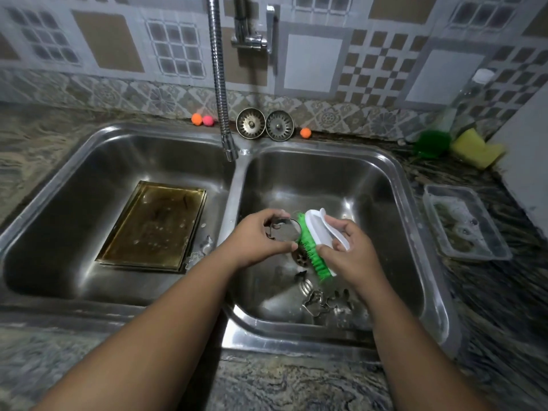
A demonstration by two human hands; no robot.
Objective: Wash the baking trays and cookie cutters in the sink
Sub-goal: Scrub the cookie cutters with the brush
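Over the right basin of the double sink, the left hand grips a round cookie cutter tight, and the right hand clamps a green-bristled scrub brush, bristles against the cutter. More cookie cutters lie at six o'clock below; a baking tray rests in the left basin at nine o'clock.

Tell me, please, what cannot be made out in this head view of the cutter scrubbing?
- Round cookie cutter: partly covered by the left hand.
- Drain: mostly behind the brush in the right hand.
- Loose cutters: shapes blurred, dim.
- Bottle: blurred, contents unclear.
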